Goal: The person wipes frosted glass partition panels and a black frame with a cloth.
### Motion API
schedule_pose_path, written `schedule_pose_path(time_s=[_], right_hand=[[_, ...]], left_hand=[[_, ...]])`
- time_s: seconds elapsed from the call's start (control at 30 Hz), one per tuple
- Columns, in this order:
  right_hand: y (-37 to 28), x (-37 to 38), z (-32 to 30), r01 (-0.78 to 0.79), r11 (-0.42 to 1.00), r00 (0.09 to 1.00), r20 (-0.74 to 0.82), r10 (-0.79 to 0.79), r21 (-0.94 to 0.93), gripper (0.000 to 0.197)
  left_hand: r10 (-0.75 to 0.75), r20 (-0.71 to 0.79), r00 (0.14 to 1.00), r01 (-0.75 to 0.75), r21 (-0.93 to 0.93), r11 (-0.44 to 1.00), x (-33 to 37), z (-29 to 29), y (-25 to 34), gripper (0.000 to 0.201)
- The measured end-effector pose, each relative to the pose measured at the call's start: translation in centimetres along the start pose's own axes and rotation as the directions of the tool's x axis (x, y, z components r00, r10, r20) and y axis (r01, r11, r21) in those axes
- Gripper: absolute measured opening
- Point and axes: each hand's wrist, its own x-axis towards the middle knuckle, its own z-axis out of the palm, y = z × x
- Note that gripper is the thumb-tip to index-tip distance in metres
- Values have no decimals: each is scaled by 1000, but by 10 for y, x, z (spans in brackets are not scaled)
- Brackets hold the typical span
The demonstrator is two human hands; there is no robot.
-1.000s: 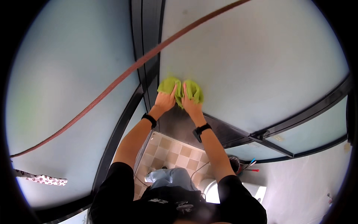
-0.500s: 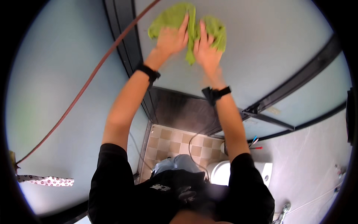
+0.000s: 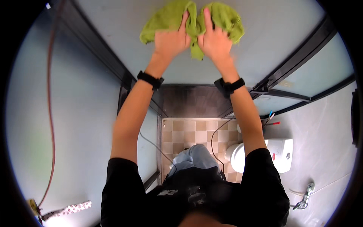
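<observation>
A green cloth [image 3: 166, 20] lies bunched against a pale frosted panel [image 3: 276, 34] at the top of the view. My left hand [image 3: 172, 43] presses on its left part, fingers partly buried in the folds and the index finger stretched up. Beside it, my right hand [image 3: 216, 43] grips the right part, with its index finger also pointing up. A gathered fold of cloth hangs down between both hands. Each wrist wears a black strap, and both arms reach well forward.
Dark frame bars [image 3: 295, 56] border the panel. A toilet [image 3: 278, 151] and a metal sprayer [image 3: 305, 196] are at the right. Dark cables run over the checkered tile floor [image 3: 189, 136]. At the left hangs a reddish-brown cord [image 3: 50, 106], near a patterned strip [image 3: 72, 209].
My view has turned, so the panel's frame and the floor sit differently. Both hands and the cloth have shifted across the panel, with the cloth spread a little wider.
</observation>
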Motion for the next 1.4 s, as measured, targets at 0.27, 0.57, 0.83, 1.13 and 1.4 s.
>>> schedule_pose_path(time_s=[0.27,0.57,0.83,1.13,1.4], right_hand=[[55,-174,44,65,998,950,305,-63,1,56],[97,-144,6,148,988,976,167,-140,-36,58],[111,68,-95,-80,992,997,31,78,100,68],[143,37,-75,-255,935,890,-438,127,-246,65],[159,-83,-18,-420,904,809,-417,415,84,85]], left_hand=[[302,254,919,-266,-167,949,-144,57,35,46],[358,375,855,-195,-409,892,-85,36,63,42],[198,-104,975,-208,-102,973,122,-32,95,59],[77,513,855,-69,-35,997,135,-45,164,58],[325,27,945,-298,-332,895,10,67,180,53]])
